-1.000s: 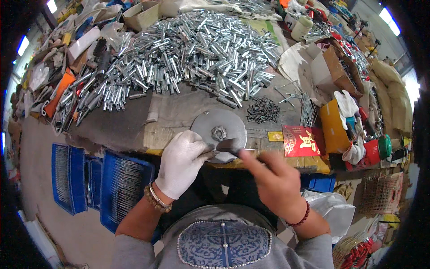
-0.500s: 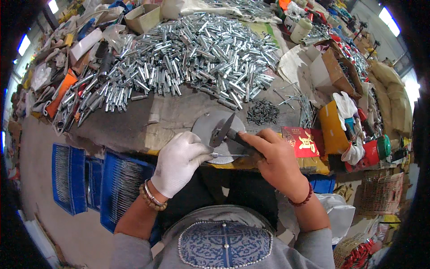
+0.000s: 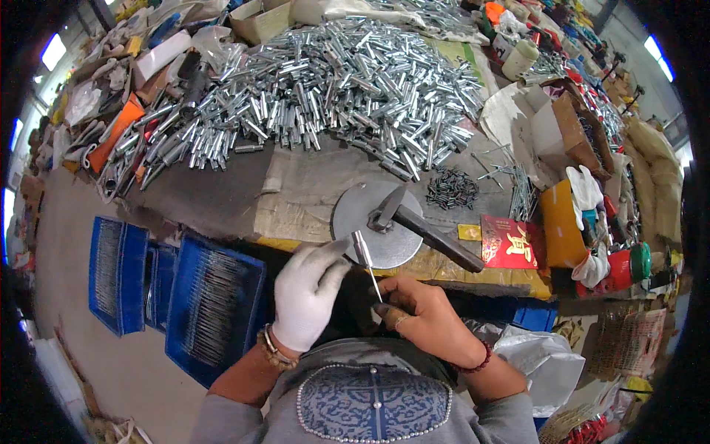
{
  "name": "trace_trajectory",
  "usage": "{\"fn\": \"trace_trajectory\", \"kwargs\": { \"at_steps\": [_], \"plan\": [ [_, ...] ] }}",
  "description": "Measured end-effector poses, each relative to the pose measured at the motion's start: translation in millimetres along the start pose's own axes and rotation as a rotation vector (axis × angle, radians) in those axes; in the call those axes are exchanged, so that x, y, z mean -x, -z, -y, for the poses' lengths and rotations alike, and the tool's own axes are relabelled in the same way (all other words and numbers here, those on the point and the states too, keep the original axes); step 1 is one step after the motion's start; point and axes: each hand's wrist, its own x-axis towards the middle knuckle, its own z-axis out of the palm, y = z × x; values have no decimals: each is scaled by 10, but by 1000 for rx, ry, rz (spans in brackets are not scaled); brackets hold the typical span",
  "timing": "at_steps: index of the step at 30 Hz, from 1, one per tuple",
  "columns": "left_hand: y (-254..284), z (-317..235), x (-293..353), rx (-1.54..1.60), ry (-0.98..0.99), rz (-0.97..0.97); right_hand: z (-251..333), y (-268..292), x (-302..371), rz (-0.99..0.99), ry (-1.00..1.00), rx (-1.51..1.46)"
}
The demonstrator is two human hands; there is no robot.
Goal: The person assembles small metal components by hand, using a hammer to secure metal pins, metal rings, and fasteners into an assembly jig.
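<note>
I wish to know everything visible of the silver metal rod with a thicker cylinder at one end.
The silver metal rod looks shiny, slim and straight, with a thicker cylinder at its upper end. It leans slightly left at its top. The bare right hand grips the thin part and hides its lower tip. The white-gloved left hand is close to the cylinder, but contact is unclear. Its top shows against a round grey metal disc.
</note>
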Motion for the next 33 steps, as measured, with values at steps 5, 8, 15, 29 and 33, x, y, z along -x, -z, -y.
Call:
{"fn": "trace_trajectory", "kwargs": {
  "at_steps": [5, 8, 15, 29, 33],
  "plan": [
    [-35, -223, 25, 513, 609, 175, -18, -84, 24, 70, -167, -209],
    [-19, -212, 27, 609, 638, 175, -24, -165, 24, 97, -198, -221],
    [94, -48, 136, 589, 490, 59, -28, -295, 26, 74, -92, -56],
    [2306, 1836, 2175, -353, 1028, -509, -347, 140, -289, -455, 93, -70],
    [2714, 2440, 2843, -602, 1306, -504, -262, 101, -284, -463, 29, -16]
  ]
}}
